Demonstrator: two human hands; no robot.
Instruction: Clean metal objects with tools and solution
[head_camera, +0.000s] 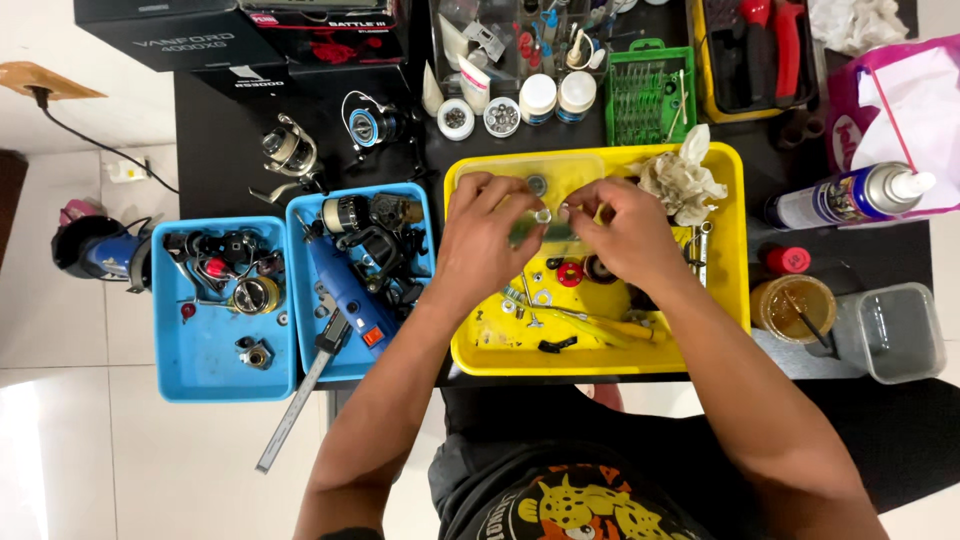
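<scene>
My left hand (487, 237) and my right hand (622, 228) meet over a yellow tray (735, 260) on a black table. The fingertips of each hand pinch a small silver ring-shaped part (543, 214), held between them above the tray. In the tray lie small metal washers and screws, a red round part (570, 273), a black piece (557, 345), thin tools and a crumpled dirty rag (683, 180). A clear plastic lid or box (545, 172) sits at the tray's far side, partly hidden by my fingers.
Two blue trays (200, 350) to the left hold fishing reel parts and a blue rotary tool (345, 290). Two reels (290, 152) stand behind them. A spray can (850, 195), a jar of brown liquid (795, 308), a clear tub (900, 332) and a green bit set (650, 95) sit to the right and behind.
</scene>
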